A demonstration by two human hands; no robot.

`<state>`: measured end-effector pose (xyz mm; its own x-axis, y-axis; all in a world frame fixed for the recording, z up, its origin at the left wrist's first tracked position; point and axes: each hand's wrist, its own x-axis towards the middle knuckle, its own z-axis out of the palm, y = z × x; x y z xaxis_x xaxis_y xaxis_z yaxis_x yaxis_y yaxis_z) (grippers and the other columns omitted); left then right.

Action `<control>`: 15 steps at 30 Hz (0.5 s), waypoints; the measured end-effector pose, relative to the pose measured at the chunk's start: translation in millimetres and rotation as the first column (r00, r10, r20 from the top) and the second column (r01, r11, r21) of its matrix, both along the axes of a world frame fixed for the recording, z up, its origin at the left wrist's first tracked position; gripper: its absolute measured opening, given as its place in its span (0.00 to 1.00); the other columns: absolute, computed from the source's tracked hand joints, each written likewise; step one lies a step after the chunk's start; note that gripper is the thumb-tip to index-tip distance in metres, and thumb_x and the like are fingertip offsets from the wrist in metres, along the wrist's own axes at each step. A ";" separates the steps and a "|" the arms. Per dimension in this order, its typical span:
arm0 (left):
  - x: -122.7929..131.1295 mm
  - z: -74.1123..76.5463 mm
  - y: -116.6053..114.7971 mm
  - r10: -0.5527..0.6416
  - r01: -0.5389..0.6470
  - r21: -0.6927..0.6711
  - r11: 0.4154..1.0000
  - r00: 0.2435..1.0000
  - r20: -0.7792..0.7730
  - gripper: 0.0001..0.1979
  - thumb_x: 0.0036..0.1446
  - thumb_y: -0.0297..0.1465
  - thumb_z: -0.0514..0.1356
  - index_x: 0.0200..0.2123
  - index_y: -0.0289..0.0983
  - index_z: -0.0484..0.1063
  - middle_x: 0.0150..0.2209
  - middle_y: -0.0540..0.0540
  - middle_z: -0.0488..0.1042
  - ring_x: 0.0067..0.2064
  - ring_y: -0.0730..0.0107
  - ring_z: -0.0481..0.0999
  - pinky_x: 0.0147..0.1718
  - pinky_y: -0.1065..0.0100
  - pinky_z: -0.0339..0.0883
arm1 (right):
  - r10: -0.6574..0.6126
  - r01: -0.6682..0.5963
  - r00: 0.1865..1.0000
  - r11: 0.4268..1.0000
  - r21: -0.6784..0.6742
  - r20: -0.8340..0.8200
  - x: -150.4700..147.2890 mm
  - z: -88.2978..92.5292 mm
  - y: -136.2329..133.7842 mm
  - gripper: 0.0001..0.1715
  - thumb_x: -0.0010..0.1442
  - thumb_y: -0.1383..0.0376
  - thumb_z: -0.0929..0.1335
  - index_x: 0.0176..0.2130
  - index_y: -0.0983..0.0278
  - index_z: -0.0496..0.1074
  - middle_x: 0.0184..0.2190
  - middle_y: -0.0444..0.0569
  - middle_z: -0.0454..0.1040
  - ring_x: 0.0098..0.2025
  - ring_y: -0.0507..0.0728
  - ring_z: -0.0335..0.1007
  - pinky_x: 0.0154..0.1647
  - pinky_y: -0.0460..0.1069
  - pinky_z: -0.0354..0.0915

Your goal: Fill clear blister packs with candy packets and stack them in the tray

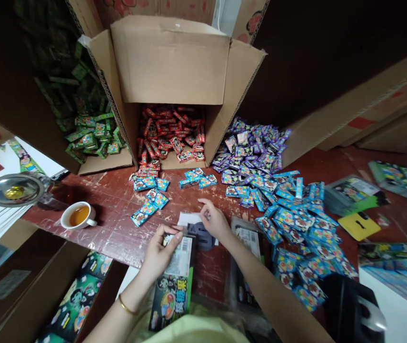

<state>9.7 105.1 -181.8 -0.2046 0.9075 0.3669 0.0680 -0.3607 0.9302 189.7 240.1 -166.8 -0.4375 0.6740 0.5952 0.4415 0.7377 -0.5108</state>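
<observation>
My left hand [163,250] is closed on the top of a dark green printed package [170,297], thumb on its front by a barcode label. The package hangs down toward my lap. My right hand [213,219] is just right of the package's top, over a grey plastic object [203,237] on the table; its fingers are curled, with the index finger partly stretched out, and I see nothing held in them. Small blue packets [144,213] lie beyond my left hand. More blue packets [292,219] are heaped to the right of my right hand.
Cardboard boxes hold green packets [94,136], red packets [171,128] and purple packets [256,145] at the back. A cup of tea [78,216] stands at the left near a glass pot [19,190]. A yellow card [359,226] and a black device [349,305] are at the right.
</observation>
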 end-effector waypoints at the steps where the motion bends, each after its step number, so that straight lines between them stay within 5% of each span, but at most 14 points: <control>1: 0.0 0.4 0.1 0.005 -0.005 -0.005 1.000 1.000 0.005 0.10 0.56 0.38 0.62 0.33 0.38 0.67 0.48 0.39 0.77 0.52 0.60 0.74 0.53 0.57 0.62 | 0.007 -0.007 1.000 1.000 0.027 -0.012 0.9 -0.3 -2.7 0.25 0.57 0.73 0.62 0.54 0.62 0.61 0.29 0.44 0.70 0.33 0.55 0.69 0.40 0.50 0.66; 6: 1.6 3.5 1.7 0.010 -0.010 -0.014 1.000 1.000 0.005 0.11 0.55 0.39 0.62 0.32 0.38 0.67 0.53 0.37 0.74 0.56 0.57 0.71 0.56 0.54 0.60 | 0.079 -0.077 0.996 0.995 0.069 -0.036 10.2 -6.2 -17.8 0.23 0.60 0.70 0.63 0.54 0.59 0.61 0.33 0.45 0.72 0.38 0.55 0.71 0.45 0.52 0.67; 15: 7.6 5.5 4.8 -0.034 0.036 -0.041 0.999 0.999 0.036 0.12 0.54 0.40 0.62 0.32 0.38 0.67 0.49 0.38 0.77 0.53 0.58 0.74 0.54 0.56 0.62 | 0.156 -0.223 0.950 0.945 -0.239 -0.269 9.2 -5.4 -14.1 0.32 0.52 0.67 0.70 0.54 0.60 0.59 0.38 0.48 0.74 0.38 0.54 0.72 0.43 0.52 0.67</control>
<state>17.3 109.9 -176.2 -0.1846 0.9288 0.3214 0.0232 -0.3228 0.9462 198.9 226.1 -172.3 -0.4371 0.7393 0.5122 0.1444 0.6198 -0.7714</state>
